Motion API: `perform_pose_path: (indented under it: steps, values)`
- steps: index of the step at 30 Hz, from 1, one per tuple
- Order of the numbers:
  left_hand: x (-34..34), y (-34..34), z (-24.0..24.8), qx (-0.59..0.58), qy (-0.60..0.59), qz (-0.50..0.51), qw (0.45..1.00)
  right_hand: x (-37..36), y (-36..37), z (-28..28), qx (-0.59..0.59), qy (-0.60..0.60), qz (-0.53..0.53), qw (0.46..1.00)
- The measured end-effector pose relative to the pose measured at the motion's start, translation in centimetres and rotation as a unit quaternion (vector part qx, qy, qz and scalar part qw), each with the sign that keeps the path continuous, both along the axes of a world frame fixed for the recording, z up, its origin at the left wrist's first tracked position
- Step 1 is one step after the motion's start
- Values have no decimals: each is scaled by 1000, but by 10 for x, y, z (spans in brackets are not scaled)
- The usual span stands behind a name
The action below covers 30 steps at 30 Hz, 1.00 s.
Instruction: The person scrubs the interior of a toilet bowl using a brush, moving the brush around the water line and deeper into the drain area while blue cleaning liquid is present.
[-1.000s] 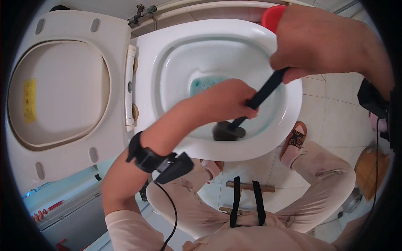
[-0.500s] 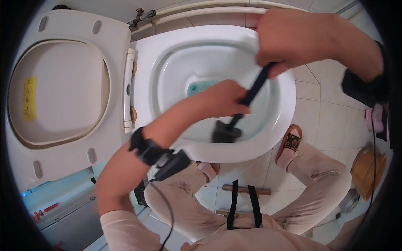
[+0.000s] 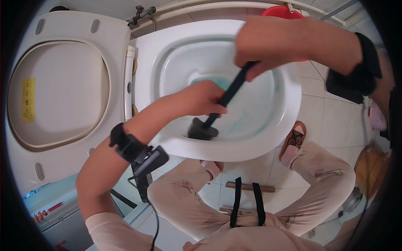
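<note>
A toilet brush with a black handle and a dark grey head slants across the white toilet bowl. My right hand is closed round the upper end of its handle, above the bowl's far right side. Lower down, just above the head, my left hand grips the same handle. The brush head presses against the bowl's inner wall near the side closest to me. Blue-green liquid streaks the inside of the bowl. My left hand and forearm hide part of it.
The raised toilet seat and lid stand at the left, with a yellow sticker. Pipes and a valve run behind. A red basin sits at the far right, a wooden stool at the right. My slippered foot is beside the bowl.
Both hands have moved left with the brush, and its head has slid left along the near inner wall. More of the red basin now shows behind my right arm.
</note>
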<state>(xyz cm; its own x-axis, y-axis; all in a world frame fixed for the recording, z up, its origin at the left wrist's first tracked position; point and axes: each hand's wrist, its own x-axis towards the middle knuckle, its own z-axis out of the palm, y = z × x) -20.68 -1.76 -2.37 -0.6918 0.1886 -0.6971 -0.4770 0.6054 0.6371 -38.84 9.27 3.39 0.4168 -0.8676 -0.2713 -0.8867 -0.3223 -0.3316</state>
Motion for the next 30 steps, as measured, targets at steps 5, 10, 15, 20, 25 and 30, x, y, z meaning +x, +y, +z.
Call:
perform_pose_path:
  steps: [5,10,15,20,25,30]
  values:
    - [-21,29,0,86,9,43,995,-21,28,21,39,38,22,998]
    - [-7,7,15,-16,-15,-93,995,13,29,9,38,-9,-60,997]
    - [-11,5,23,23,2,-99,995,13,40,24,22,4,-83,996]
    - [-15,11,22,-1,-10,-97,995,17,60,11,-4,-3,-135,991]
    - [0,-14,25,-4,4,-105,994,27,57,-10,-153,-68,-111,979]
    - [3,-18,29,-27,-39,-118,992,46,57,-13,-33,-79,-186,979]
